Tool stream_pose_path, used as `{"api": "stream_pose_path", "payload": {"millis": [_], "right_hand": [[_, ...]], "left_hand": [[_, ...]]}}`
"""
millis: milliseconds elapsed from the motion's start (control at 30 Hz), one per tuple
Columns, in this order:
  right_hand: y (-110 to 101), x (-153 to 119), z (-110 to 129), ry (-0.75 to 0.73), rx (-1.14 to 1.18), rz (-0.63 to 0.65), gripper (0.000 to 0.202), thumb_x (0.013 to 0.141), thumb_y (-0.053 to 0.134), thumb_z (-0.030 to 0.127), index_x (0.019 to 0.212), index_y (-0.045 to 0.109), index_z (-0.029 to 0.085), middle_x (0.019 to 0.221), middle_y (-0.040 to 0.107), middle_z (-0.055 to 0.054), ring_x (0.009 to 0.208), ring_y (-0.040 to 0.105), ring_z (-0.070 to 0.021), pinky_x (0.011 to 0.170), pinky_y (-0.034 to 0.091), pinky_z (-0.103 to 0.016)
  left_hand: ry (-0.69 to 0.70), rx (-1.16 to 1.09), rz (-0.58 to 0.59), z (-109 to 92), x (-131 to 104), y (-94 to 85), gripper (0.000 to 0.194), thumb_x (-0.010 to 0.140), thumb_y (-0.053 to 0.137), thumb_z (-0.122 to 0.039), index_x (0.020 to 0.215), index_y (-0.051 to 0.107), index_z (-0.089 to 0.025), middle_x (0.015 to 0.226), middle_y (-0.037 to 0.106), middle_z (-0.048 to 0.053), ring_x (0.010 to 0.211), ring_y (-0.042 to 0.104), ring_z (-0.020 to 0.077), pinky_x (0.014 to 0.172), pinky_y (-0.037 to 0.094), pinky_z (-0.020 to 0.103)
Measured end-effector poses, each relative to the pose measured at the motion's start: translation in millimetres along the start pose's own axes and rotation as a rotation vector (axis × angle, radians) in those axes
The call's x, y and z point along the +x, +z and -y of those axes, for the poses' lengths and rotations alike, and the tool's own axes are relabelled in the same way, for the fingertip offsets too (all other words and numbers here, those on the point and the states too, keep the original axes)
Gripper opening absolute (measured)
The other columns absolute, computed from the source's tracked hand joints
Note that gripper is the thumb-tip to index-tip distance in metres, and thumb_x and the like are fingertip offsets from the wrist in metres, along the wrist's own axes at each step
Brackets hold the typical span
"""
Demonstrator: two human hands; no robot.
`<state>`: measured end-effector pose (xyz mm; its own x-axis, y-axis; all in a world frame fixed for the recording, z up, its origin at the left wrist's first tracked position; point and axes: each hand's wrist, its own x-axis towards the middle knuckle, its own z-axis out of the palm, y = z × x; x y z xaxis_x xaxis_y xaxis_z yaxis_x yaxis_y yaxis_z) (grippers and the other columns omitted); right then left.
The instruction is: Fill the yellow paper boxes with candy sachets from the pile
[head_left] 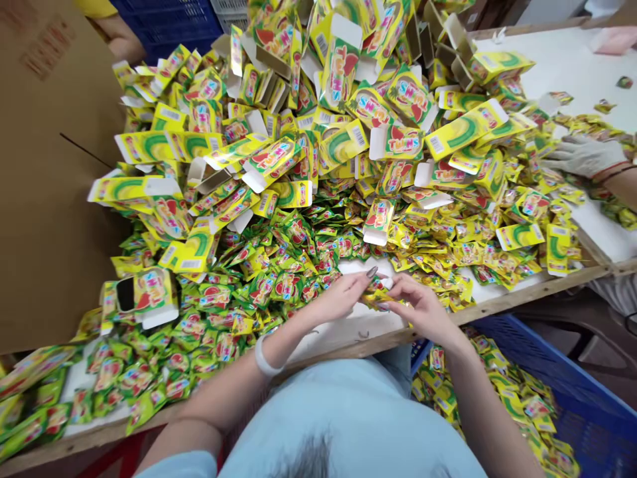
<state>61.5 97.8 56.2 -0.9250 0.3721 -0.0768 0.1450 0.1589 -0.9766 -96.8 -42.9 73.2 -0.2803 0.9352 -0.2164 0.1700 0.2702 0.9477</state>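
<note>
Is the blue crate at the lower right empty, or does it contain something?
Not empty: many yellow-and-green packs lie inside the blue crate. How deep they go, I cannot tell.

Shot from the wearer's head, the lone view looked forward and down past the shirt point(358, 415); left hand point(343, 295) and right hand point(423, 309) sat near, mid-frame, boxes point(398, 142) farther across the table point(336, 333).

What looks like TWINS we read on boxes point(398, 141), blurred lettering on sachets point(287, 286), illegible red print point(47, 50) on carton point(44, 179)
</note>
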Motion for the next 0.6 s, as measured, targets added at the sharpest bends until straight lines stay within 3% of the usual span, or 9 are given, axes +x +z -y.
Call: {"api": "stream_pose_path", "payload": {"millis": [67,167,300,400,467,533,600], "right_hand": [[10.3,3.7,-3.6,0.004,0.043,-0.085,0.026,0.079,0.074,0.041,0.07,0.063,0.02,0.086,0.059,-0.003,0.084,0.058,-0.0181,0.075,0.051,-0.031],[21.7,7.4,-14.5,-0.012,0.125,-0.191,0.029,0.078,0.075,0.042,0.067,0.059,0.02,0.081,0.057,-0.002,0.076,0.057,-0.0163,0.065,0.051,-0.028],[34.5,3.9,-25.0,-0.066,0.098,-0.267,0.027,0.083,0.071,0.039,0.07,0.058,0.02,0.082,0.061,-0.003,0.075,0.058,-0.0162,0.069,0.052,-0.03],[49.2,1.4,-27.0,-0.081,0.108,-0.436,0.023,0.081,0.074,0.039,0.086,0.06,0.021,0.097,0.064,-0.006,0.085,0.062,-0.0177,0.072,0.054,-0.03],[58.0,3.8,-25.0,-0.068,0.195,-0.521,0.038,0.077,0.077,0.041,0.106,0.059,0.024,0.113,0.064,-0.009,0.095,0.063,-0.0196,0.072,0.056,-0.03],[59.1,8.9,-20.6,-0.05,0.316,-0.505,0.044,0.078,0.076,0.043,0.114,0.059,0.024,0.116,0.067,-0.01,0.101,0.065,-0.0216,0.077,0.059,-0.033],[47.7,13.1,-15.6,-0.047,0.411,-0.515,0.033,0.083,0.07,0.044,0.106,0.064,0.021,0.104,0.072,-0.009,0.094,0.069,-0.0222,0.079,0.059,-0.037]], "left_hand": [[0.005,-0.098,-0.052,0.9,-1.7,11.4,0.056,0.099,0.033,-0.057,0.107,0.067,-0.013,0.095,0.07,0.009,0.086,0.062,0.0207,0.078,0.049,0.03],[0.001,-0.174,-0.107,7.3,-4.4,22.7,0.051,0.092,0.051,-0.058,0.11,0.068,-0.014,0.1,0.07,0.009,0.088,0.061,0.0213,0.076,0.048,0.029],[-0.075,-0.23,-0.279,19.6,-3.4,30.4,0.054,0.085,0.058,-0.062,0.1,0.073,-0.013,0.084,0.071,0.008,0.072,0.058,0.0183,0.065,0.046,0.027],[-0.049,-0.206,-0.421,23.6,0.3,35.4,0.051,0.083,0.06,-0.064,0.086,0.075,-0.015,0.076,0.066,0.006,0.07,0.056,0.0183,0.064,0.045,0.028],[-0.002,-0.182,-0.502,20.4,5.6,38.0,0.048,0.085,0.059,-0.062,0.081,0.074,-0.017,0.076,0.063,0.005,0.074,0.056,0.0193,0.068,0.046,0.029],[0.061,-0.133,-0.505,11.2,15.9,36.2,0.044,0.089,0.057,-0.057,0.083,0.074,-0.018,0.078,0.063,0.006,0.078,0.057,0.0208,0.074,0.048,0.032],[0.185,0.007,-0.441,-3.7,33.1,25.4,0.039,0.094,0.052,-0.049,0.09,0.075,-0.018,0.085,0.065,0.007,0.087,0.059,0.0227,0.083,0.049,0.036]]}}
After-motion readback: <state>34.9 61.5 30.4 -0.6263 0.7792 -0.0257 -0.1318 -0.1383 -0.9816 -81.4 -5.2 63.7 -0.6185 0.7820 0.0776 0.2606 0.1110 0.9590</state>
